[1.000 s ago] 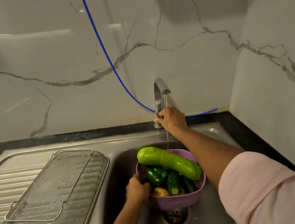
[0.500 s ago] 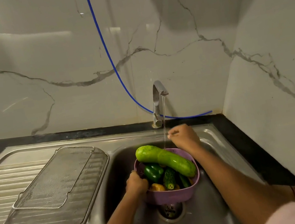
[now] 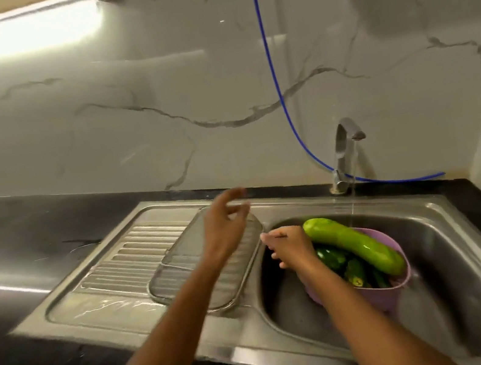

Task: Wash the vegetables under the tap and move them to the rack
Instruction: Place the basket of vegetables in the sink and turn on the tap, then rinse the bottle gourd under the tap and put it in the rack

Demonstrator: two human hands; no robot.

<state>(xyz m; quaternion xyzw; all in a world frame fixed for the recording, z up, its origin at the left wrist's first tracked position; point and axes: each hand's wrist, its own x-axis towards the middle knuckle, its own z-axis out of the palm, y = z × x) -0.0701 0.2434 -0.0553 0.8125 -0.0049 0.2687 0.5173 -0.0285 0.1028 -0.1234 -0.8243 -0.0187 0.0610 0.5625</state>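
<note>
While your right hand (image 3: pixel 289 246) rested at the left end of the long pale-green gourd (image 3: pixel 354 245), its grip too blurred to tell, that gourd lay across the lilac plastic basket (image 3: pixel 389 288) of dark green vegetables (image 3: pixel 341 262) in the steel sink (image 3: pixel 455 241). Your left hand (image 3: pixel 224 227) hovered with loose, parted fingers, holding nothing, over the wire-mesh rack (image 3: pixel 185 275) on the ribbed drainboard (image 3: pixel 124 260). Beyond, water ran from the grey metal tap (image 3: pixel 344 148).

a black counter (image 3: pixel 31 225) holds a steel sink unit (image 3: pixel 269 209). a flat wire mesh rack (image 3: pixel 185 275) lies on the ribbed draining board (image 3: pixel 124 260), left of the basin. a purple basket (image 3: pixel 392 287) of vegetables (image 3: pixel 352 243) sits in the basin.
</note>
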